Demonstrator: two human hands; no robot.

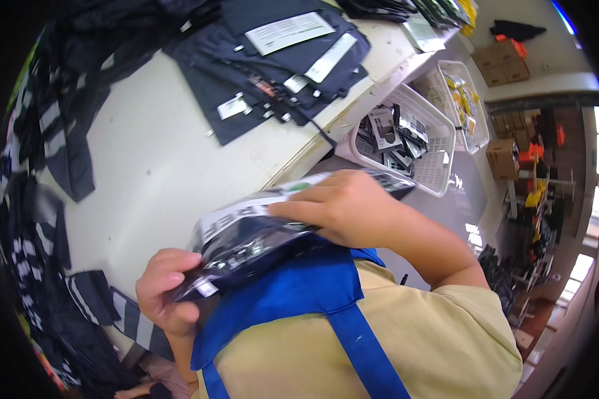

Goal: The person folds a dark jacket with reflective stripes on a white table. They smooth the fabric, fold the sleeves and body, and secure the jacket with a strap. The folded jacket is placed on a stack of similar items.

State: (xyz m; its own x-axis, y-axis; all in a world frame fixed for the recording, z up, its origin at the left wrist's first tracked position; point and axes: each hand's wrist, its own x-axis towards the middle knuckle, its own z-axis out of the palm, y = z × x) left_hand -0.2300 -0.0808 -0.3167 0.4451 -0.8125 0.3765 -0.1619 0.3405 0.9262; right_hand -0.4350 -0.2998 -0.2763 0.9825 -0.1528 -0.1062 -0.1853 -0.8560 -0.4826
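Observation:
A dark garment in a glossy clear plastic bag point(246, 247) with a white printed band is held up in front of my blue apron, close to the table's near edge. My left hand point(166, 290) pinches the bag's left end between thumb and fingers, beside a small white label. My right hand point(345, 205) is closed over the bag's upper right part, its fingers bent onto the printed band. Motion blurs the bag a little, and the right fingertips are partly hidden.
Dark folded garments point(273, 40) with white labels and tags lie on the white table point(133, 153). More dark clothing with grey stripes point(66, 146) drapes along the left. A white basket point(439, 166) of bagged packs stands right of the table, near another basket point(479, 136) with yellow packs.

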